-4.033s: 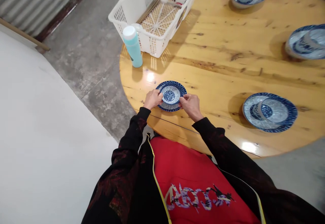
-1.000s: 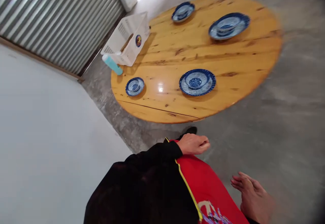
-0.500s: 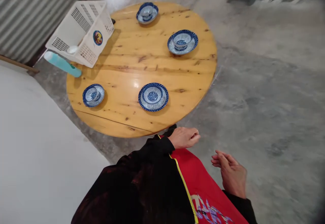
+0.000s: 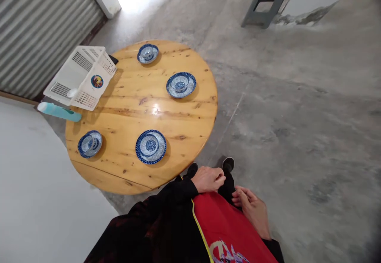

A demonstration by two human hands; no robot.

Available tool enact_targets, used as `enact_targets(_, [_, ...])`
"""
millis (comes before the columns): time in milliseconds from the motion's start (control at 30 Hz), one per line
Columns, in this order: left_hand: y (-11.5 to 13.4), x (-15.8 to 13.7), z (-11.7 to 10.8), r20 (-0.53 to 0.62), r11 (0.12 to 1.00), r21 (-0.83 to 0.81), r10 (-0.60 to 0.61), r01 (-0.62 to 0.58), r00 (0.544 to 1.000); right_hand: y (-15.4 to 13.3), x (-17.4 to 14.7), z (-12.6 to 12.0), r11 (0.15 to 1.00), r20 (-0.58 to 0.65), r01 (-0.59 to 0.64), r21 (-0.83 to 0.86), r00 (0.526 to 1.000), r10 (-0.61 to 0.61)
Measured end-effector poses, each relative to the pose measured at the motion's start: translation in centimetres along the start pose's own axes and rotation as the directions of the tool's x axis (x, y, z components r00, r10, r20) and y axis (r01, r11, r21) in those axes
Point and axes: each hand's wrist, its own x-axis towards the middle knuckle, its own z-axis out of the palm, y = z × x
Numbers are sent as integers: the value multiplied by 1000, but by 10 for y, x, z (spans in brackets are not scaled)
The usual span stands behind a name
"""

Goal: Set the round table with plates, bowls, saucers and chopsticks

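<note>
In front of my red apron [image 4: 222, 219], my left hand [image 4: 208, 179] is curled into a loose fist, with no object showing in it. Lower and to the right, my right hand [image 4: 252, 208] has its fingers loosely bent and slightly apart, holding nothing. Both hands are off the round wooden table [image 4: 127, 124]. Nearest to my left hand on the tabletop is a blue-and-white plate [image 4: 151, 160] with a bowl [image 4: 149, 145] on it. Similar bowl-and-plate sets stand at the left [image 4: 89, 144], far side [image 4: 147, 53] and right [image 4: 181, 84].
A white plastic basket [image 4: 97, 92] stands at the table's far left, a white item inside. Beside it lies a turquoise cylindrical object [image 4: 59, 112]. A dark flat object [image 4: 113, 59] is behind the basket. A grey stool [image 4: 264, 2] stands on the concrete floor; a white wall is at left.
My view has shifted, so the table and dishes appear lower and further left. Both hands appear lower and further left, and my shoes now show. The dishes keep their places on the table.
</note>
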Motion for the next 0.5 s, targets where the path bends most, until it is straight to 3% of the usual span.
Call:
enact_targets(133, [27,46,-16,-124,994,-31,-109,106,986,-45,55,-40,996,39,92,-16,995,-92])
enact_targets(300, [74,103,-33,-268,984,-69,-176,164,947,-99,117,-108,984,-17,178,-4,984,-178])
enact_targets(400, [98,132,-37,-288,982,-77,-189,174,939,-119,147,-142,980,-19,200,7,980,-200])
enact_targets(500, [113,152,-39,-267,978,-81,-207,192,941,-131,175,-161,979,7,202,-32,979,-202])
